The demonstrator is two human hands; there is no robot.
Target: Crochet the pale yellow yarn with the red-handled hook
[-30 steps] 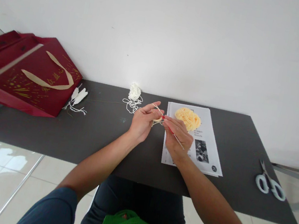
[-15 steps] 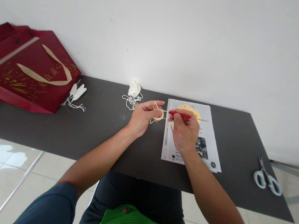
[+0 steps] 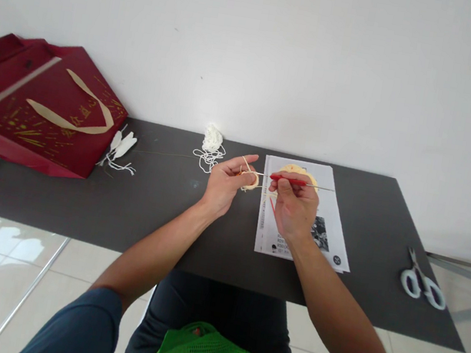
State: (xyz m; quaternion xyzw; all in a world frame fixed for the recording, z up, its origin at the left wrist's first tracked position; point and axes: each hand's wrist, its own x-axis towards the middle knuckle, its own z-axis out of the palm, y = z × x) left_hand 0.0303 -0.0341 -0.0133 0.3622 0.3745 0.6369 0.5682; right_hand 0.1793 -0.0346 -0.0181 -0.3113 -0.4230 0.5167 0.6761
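Observation:
My left hand (image 3: pixel 224 184) pinches a small ring of pale yellow crochet work (image 3: pixel 251 180), with a strand of yarn looped over the raised index finger. In my right hand (image 3: pixel 295 207) is a crochet hook (image 3: pixel 288 177) with a red handle, held like a pen. Its thin metal shaft points left and its tip reaches the crochet work; the exact stitch is too small to make out. Behind my right hand a round yellow crocheted piece (image 3: pixel 294 169) lies on printed sheets (image 3: pixel 333 234), partly covered by the fingers.
A dark red gift bag (image 3: pixel 49 111) leans at the left end of the dark table (image 3: pixel 158 212). White crocheted pieces (image 3: pixel 123 145) lie beside it. A bundle of white yarn (image 3: pixel 212 139) sits near the wall. Scissors with pale handles (image 3: pixel 422 285) lie at the right end.
My right hand has shifted slightly to the right with the crochet hook, drawing away from my left hand. My left hand has barely moved.

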